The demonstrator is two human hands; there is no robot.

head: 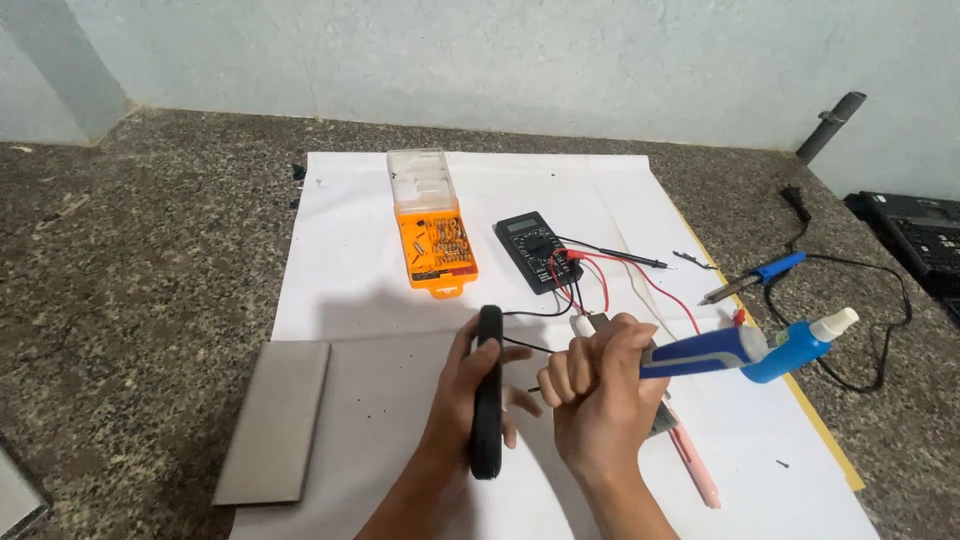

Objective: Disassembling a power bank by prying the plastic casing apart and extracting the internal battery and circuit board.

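Observation:
My left hand (455,405) holds a flat black device (487,390) upright on its edge over the white paper sheet (370,280). My right hand (598,385) is closed in a fist around a blue and white tool handle (700,352) that points to the right; a thin dark tip sticks out of the fist toward the black device. A blue spray bottle with a white nozzle (800,345) lies just past the handle's end. A black multimeter (537,251) with red and black leads (620,262) lies beyond my hands.
An orange screwdriver-bit case (436,240) lies open at the back left of the paper. A grey flat panel (273,420) rests at the paper's left edge. A blue-handled soldering iron (755,277), a pink tool (695,462) and a black keyboard (925,240) are to the right.

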